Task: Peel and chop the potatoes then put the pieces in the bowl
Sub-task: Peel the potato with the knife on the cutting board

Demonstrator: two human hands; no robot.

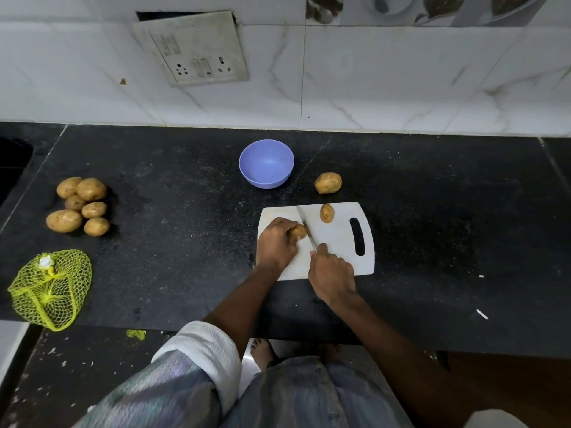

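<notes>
Black speckled stone counter (185, 257)

White plastic cutting board (336, 242) centre; lilac plastic bowl (266, 163) beyond; heap of brown potatoes (81, 206) and yellow net bag (51, 288) left.

Both hands (276, 242) (331, 274) curled (forearms converging forward)

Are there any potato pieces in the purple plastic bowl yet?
No, the purple plastic bowl on the black countertop shows only its bare inside, with no potato pieces in it.
</notes>
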